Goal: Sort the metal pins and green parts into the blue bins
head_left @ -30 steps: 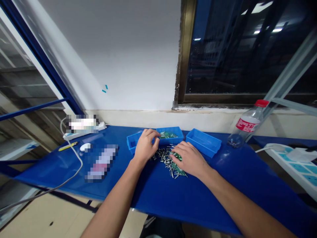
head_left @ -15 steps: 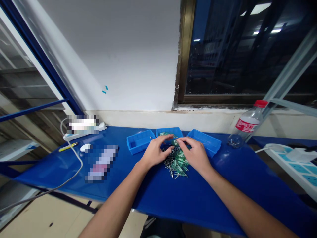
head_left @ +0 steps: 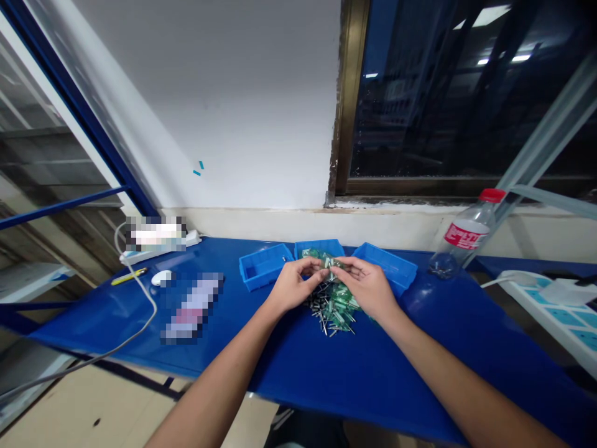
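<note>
On my feed, the left hand (head_left: pixel 295 285) has just closed in. Half a second ago its thumb and fingers stood apart; now they and the right hand's (head_left: pixel 372 291) fingers seem clamped on a small pale-green piece (head_left: pixel 333 264), above the metal pins (head_left: pixel 321 316) and green plastic pieces (head_left: pixel 342 306) heaped on the tabletop (head_left: pixel 291 364), before the middle blue bin (head_left: pixel 321 244). I judge both hands now work it together.

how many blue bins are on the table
3 in a row: left bin, beyond the left hand; middle bin, partly hidden; right bin, partly covered by the right hand.
</note>
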Demonstrator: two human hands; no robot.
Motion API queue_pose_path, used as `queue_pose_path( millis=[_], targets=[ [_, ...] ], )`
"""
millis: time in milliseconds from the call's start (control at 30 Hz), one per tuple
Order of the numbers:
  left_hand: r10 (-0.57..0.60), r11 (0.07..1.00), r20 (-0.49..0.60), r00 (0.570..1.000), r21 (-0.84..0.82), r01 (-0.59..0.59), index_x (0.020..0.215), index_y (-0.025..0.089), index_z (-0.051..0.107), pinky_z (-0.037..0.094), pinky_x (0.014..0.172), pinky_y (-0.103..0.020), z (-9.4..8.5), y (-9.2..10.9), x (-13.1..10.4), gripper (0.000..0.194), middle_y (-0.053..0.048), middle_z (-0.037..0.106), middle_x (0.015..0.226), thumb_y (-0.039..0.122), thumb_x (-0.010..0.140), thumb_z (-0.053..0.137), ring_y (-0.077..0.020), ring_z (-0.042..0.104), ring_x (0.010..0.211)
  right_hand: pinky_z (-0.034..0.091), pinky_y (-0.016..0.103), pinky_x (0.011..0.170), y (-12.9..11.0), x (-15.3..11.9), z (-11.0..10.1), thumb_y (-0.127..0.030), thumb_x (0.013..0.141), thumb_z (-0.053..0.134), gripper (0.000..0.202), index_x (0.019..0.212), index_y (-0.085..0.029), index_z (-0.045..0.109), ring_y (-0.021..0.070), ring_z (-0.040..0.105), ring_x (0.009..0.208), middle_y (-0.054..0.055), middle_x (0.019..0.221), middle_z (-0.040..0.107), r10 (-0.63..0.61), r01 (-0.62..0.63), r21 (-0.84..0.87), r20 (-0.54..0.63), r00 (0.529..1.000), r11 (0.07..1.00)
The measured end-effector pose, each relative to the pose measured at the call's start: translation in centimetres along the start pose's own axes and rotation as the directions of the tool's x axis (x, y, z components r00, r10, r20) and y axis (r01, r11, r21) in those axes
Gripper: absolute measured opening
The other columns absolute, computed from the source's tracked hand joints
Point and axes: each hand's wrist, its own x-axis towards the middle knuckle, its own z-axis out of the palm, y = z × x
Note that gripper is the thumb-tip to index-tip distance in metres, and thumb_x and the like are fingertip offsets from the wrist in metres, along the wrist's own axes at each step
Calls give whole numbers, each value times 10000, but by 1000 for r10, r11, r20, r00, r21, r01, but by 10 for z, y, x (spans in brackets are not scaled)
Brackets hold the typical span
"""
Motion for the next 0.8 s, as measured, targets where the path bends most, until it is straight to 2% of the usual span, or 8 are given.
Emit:
queue_pose_path(
  millis=[133,233,333,467,600,700,800],
  targets=[
    [-46,986,8,999,-157,47,1136,151,718,593,916,-370,5,-3,1,390,-116,782,1067,430,873,789,-241,752,968,650,406,860,-3,1,-1,-461,785,863,408,1077,-192,770,263,785,933,92,1002,815,50,-49,42,-27,998,998],
    [-67,967,-1,998,-246,64,1135,138,693,595,910,-370,7,-7,2,438,-117,769,1029,419,830,834,-222,746,934,653,389,813,-7,0,-1,-453,760,886,494,1152,-186,747,243,782,857,73,912,806,40,-39,39,-48,998,998],
    [-86,942,3,996,-326,82,1160,136,662,587,871,-333,7,-9,4,460,-97,741,978,382,818,849,-181,727,880,655,402,845,-7,-1,1,-442,769,880,463,1130,-184,749,243,782,867,75,916,805,34,-32,39,-51,998,999],
    [-95,938,-3,995,-336,89,1131,147,633,548,776,-261,7,-9,4,407,-35,678,908,296,813,839,-111,658,765,637,424,950,-1,0,3,-404,807,853,362,1090,-195,770,253,779,985,94,1044,798,-23,23,34,-8,1000,999],
    [-82,945,3,997,-318,79,1086,166,596,529,778,-243,10,-6,2,332,-15,668,906,216,818,786,-104,646,782,627,433,984,2,0,2,-422,853,809,320,1098,-217,802,260,767,1051,102,1169,767,-77,77,-1,49,996,997],
    [-77,946,14,997,-316,77,1073,177,580,539,799,-257,10,-6,2,333,-18,680,921,218,810,781,-121,665,810,634,452,965,1,-1,2,-432,858,802,344,1123,-214,789,262,777,1015,100,1126,795,-32,32,10,63,997,999],
    [-91,938,23,996,-334,93,1094,175,584,546,774,-258,9,-8,3,363,-20,677,903,282,825,802,-122,668,782,649,447,912,0,-1,2,-440,827,825,391,1122,-191,760,258,785,944,104,1032,812,13,-13,25,14,1000,1000]
  ],
)
